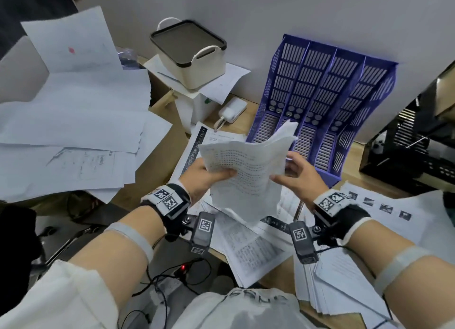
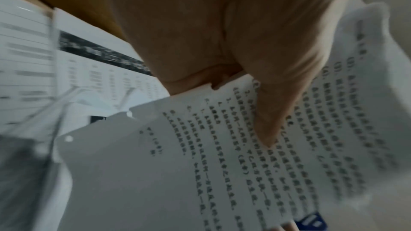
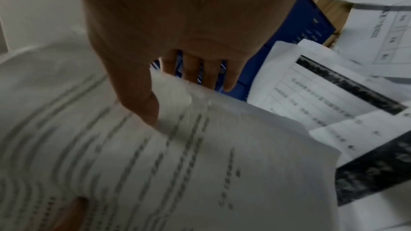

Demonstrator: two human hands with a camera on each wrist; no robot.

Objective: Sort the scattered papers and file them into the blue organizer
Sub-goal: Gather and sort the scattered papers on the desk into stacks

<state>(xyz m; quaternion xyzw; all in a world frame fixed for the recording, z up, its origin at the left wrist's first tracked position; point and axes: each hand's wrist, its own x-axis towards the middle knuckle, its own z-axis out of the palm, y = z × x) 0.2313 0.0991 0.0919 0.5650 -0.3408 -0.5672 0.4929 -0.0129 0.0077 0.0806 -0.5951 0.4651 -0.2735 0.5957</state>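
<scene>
I hold a sheaf of printed papers [image 1: 246, 171] up in front of the blue organizer [image 1: 320, 94], whose four slots stand against the wall with no papers showing in them. My left hand [image 1: 211, 174] grips the sheaf's left edge, thumb [image 2: 266, 120] on the printed face [image 2: 222, 173]. My right hand [image 1: 294, 173] holds the right edge, thumb [image 3: 149, 110] on the page [image 3: 155, 164] and fingers [image 3: 211, 71] behind it. The sheaf's top corner curls toward the organizer's base [image 3: 289, 29]. More printed sheets [image 1: 251, 250] lie scattered on the desk below.
Large loose sheets [image 1: 73, 121] cover a cardboard box [image 1: 162, 121] on the left. A cream bin with a dark lid [image 1: 194, 55] and a white charger [image 1: 232, 110] sit behind. A black wire rack [image 1: 418, 151] stands right. A paper pile [image 1: 344, 284] lies near the front edge.
</scene>
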